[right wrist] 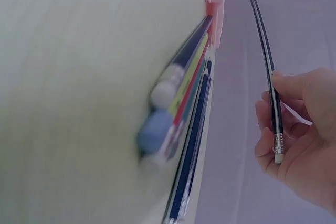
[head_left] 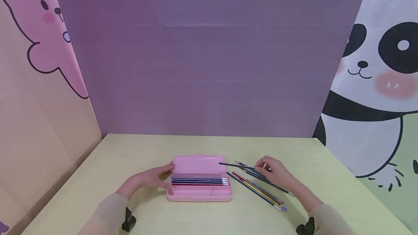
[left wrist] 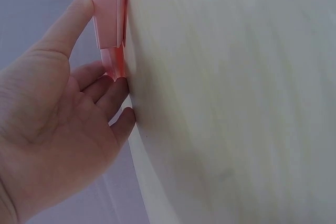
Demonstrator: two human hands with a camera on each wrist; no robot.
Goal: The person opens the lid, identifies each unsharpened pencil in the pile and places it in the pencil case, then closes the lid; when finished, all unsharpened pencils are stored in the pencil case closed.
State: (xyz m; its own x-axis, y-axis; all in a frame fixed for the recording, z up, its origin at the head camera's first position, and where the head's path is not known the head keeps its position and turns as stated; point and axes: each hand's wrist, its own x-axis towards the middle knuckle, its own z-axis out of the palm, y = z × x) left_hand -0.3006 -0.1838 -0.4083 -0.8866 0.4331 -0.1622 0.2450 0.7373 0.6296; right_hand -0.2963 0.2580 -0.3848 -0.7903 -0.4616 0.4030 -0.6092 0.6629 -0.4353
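An open pink pencil case (head_left: 199, 188) lies on the pale table (head_left: 98, 177), with several dark pencils (head_left: 199, 181) in its upper tray. My left hand (head_left: 153, 178) rests against the case's left end (left wrist: 111, 19), thumb and fingers touching it. My right hand (head_left: 272, 169) pinches a dark striped pencil (head_left: 236, 165) (right wrist: 269, 72) between thumb and fingers, lifted above the table with its tip over the case's lid. Its eraser end (right wrist: 279, 156) sits in my palm.
Several loose pencils (head_left: 261, 189) (right wrist: 184, 103) lie fanned on the table right of the case, under my right hand. A purple backdrop (head_left: 209, 64) stands behind; cartoon panels flank both sides.
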